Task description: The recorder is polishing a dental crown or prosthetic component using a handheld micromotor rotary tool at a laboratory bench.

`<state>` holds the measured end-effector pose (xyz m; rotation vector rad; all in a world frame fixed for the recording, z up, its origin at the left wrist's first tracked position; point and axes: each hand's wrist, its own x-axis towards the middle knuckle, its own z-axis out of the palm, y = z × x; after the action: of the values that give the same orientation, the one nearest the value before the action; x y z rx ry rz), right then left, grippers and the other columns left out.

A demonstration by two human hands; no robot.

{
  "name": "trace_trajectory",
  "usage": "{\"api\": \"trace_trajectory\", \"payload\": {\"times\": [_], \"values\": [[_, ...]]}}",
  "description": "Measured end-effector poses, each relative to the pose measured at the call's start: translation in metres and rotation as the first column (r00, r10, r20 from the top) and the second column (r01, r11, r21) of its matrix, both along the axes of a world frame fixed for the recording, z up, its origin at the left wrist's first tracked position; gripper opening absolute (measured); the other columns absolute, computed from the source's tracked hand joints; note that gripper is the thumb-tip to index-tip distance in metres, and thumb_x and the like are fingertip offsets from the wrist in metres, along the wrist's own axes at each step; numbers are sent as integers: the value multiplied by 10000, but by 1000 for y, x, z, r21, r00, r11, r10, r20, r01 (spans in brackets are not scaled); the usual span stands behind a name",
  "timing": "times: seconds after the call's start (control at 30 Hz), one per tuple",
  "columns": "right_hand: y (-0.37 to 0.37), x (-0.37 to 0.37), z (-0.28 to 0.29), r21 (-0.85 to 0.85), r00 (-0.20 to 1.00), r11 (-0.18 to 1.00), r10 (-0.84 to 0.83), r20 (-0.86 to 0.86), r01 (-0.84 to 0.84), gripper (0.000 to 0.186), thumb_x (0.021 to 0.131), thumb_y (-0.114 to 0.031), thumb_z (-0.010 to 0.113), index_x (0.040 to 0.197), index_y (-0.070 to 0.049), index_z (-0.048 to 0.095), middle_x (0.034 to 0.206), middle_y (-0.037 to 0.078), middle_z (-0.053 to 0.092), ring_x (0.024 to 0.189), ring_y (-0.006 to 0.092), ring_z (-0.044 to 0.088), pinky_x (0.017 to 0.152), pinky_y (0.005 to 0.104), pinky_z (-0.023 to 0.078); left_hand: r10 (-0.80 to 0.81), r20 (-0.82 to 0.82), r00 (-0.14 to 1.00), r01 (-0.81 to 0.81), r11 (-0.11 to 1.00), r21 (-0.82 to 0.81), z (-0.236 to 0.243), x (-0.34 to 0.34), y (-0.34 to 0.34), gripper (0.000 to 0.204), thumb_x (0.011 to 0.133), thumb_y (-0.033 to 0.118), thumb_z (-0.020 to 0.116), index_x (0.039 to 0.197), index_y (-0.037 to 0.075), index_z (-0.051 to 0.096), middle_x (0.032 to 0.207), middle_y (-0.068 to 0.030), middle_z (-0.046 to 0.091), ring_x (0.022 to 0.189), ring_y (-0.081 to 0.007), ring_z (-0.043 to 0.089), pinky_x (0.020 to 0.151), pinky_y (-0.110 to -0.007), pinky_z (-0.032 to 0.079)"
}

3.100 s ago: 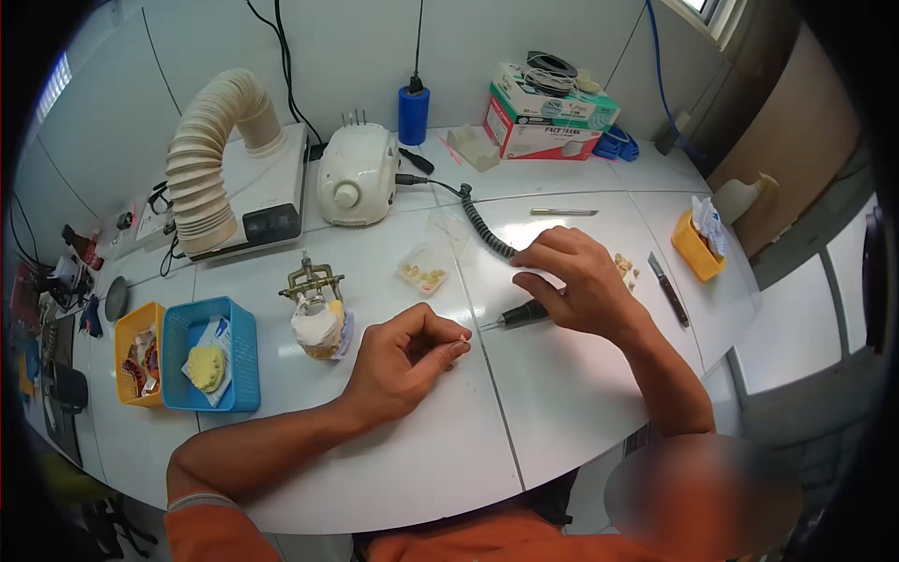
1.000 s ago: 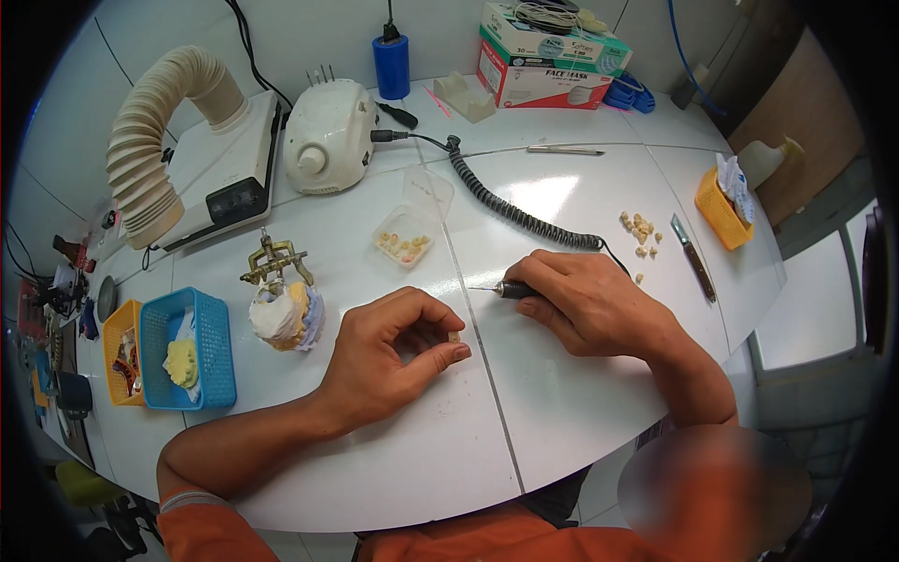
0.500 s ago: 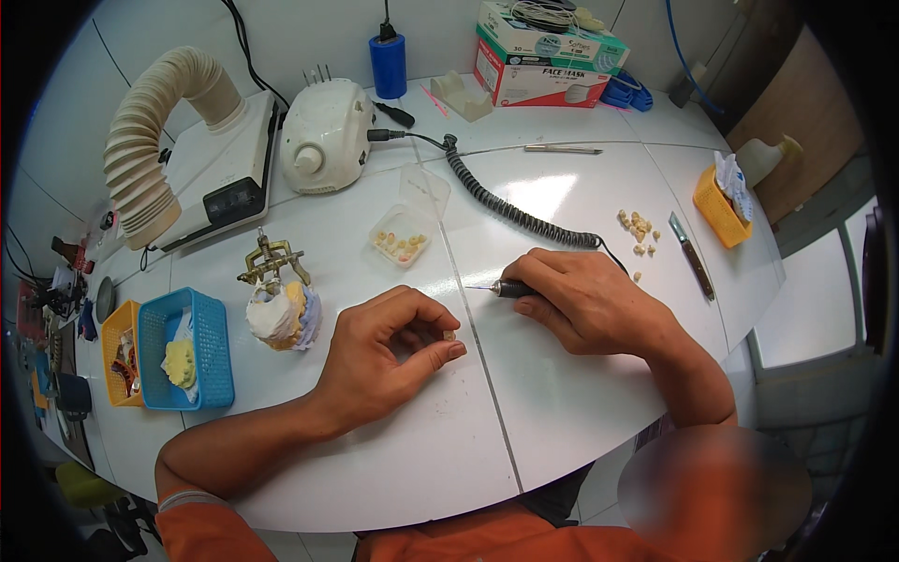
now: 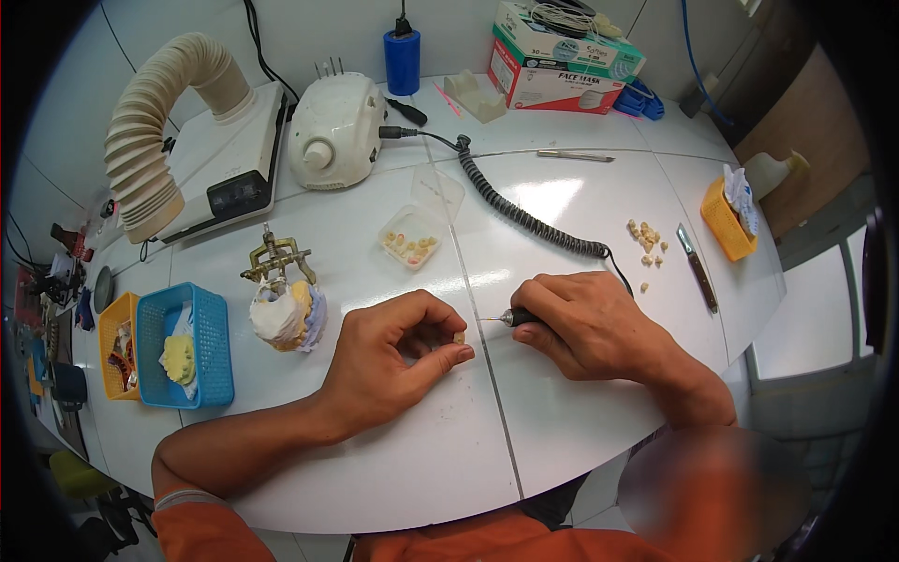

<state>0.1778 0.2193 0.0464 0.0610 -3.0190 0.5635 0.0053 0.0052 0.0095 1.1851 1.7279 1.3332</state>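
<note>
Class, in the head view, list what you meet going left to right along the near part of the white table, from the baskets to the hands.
Orange basket → blue basket → dental model → left hand → small tooth piece → handpiece → right hand.

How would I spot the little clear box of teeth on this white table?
Start at the white motor unit at the back of the white table, then follow the black coiled cord toward the hands. Left of the cord sits the small clear box. Unlike the loose teeth at the right, its yellowish teeth are contained.
</note>
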Motion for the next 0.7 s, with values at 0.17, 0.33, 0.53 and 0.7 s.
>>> {"api": "trace_trajectory", "payload": {"times": [0.17,0.33,0.53,0.7], "values": [[-5,1,2,-26,1000,1000,16,6,-16,265,1047,-313,669,1005,-66,584,810,105,650,717,340,678,613,460,505,-20,-60,998,21,1000,13,3,0,0,212,910,49,863,1054,-7,718,935,-56,773,799,-78,724,689,-221,563],[-15,4,1,-39,1000,999,14,7,-14,254,1046,-309,669,1016,-69,590,793,101,650,688,349,681,599,463,508,-38,-53,998,38,999,2,3,0,0,214,910,52,864,1058,-6,721,937,-57,771,807,-85,729,688,-227,564],[-19,4,3,-51,999,999,-16,42,18,248,1067,-307,638,1027,-69,584,789,107,657,673,357,682,593,467,509,-49,-59,997,52,998,47,2,-1,-1,208,912,47,861,1056,-4,720,929,-54,766,810,-86,732,687,-229,564],[-18,4,5,-55,997,998,-21,79,25,257,1081,-318,614,1028,-69,577,786,109,656,675,357,680,593,470,506,-51,-52,997,52,998,26,2,-1,-2,210,916,47,856,1066,-5,719,926,-52,764,808,-85,732,688,-226,563]]}}
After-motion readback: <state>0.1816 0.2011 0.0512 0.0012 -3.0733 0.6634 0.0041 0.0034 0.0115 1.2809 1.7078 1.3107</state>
